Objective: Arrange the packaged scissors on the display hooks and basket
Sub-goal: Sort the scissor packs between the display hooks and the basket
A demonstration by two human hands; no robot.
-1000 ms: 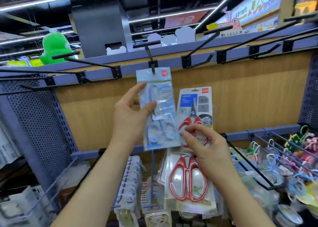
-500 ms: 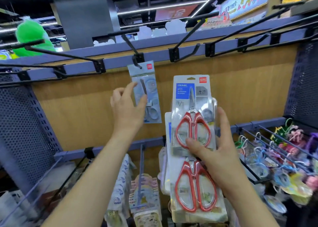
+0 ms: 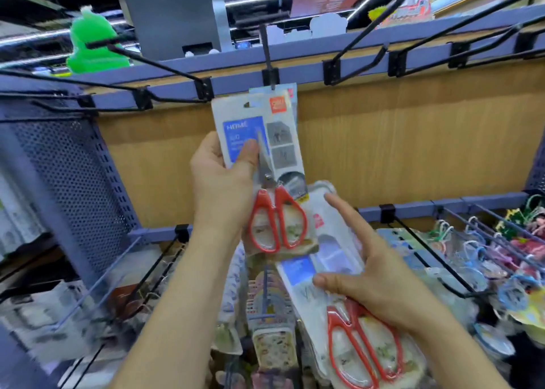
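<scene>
My left hand [image 3: 219, 188] grips a pack of red-handled scissors [image 3: 274, 182] by its left edge and holds it upright, its top just under the black display hook [image 3: 268, 55] on the top rail. A blue-grey scissors pack [image 3: 290, 93] hangs on that hook, mostly hidden behind it. My right hand [image 3: 380, 276] holds a second red-handled scissors pack [image 3: 354, 329], tilted and lower, with the thumb across its card.
More black hooks [image 3: 365, 37] stick out from the purple top rail toward me. The lower rail carries hooks with stickers and small goods [image 3: 272, 326] below and colourful ringed items [image 3: 486, 253] at right. A perforated metal panel [image 3: 67, 182] stands left; a green toy [image 3: 94, 46] sits behind.
My left hand has let go of the blue-grey pack, now hanging on the hook, and taken the upper red scissors pack, lifting it up to the hook. My right hand kept the other pack and dropped lower.
</scene>
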